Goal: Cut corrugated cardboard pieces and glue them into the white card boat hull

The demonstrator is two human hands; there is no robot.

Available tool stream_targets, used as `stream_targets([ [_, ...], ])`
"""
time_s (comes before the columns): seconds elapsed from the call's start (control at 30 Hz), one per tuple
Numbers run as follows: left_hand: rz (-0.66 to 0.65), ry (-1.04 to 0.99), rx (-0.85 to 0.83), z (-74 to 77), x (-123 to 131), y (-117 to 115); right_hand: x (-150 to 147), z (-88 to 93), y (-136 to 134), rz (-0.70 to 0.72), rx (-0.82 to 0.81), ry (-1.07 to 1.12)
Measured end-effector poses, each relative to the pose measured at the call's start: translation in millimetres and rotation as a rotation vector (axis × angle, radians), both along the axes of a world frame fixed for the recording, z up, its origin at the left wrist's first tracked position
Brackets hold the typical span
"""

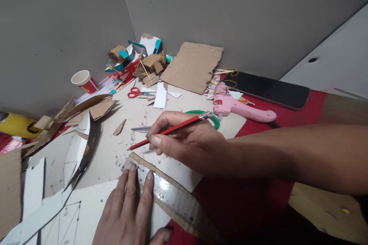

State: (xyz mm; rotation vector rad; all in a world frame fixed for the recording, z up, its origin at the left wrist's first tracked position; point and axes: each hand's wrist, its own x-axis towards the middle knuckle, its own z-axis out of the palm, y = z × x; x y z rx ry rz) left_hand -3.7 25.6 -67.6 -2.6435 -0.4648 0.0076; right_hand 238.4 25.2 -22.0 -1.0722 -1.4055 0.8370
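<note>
My right hand (184,141) is closed in a writing grip on a red pencil (175,130), whose tip points left just above the table near the upper end of a steel ruler (169,193). My left hand (129,210) lies flat with fingers stretched out, pressing on the ruler's upper end. The ruler rests on a brown cardboard strip (143,160) and runs diagonally down to the right. White card (92,203) with pencil lines lies under my left hand. Behind my right hand lie green-handled scissors (212,118).
A pink glue gun (238,107) and a dark phone (270,90) lie on a red mat at the right. Red scissors (135,92), a red paper cup (84,81), a corrugated sheet (192,67) and piled cardboard scraps (138,61) crowd the back by the grey walls.
</note>
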Motion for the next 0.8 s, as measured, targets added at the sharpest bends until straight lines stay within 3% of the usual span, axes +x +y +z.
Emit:
stream_targets([
  [0.57, 0.010, -0.008, -0.007, 5.8, 0.3, -1.0, 2.4, 3.8, 1.2, -0.006, 0.048, -0.211],
  [0.8, 0.005, -0.001, 0.019, 4.1, -2.1, 0.9, 3.2, 0.6, 0.6, 0.040, 0.041, -0.191],
])
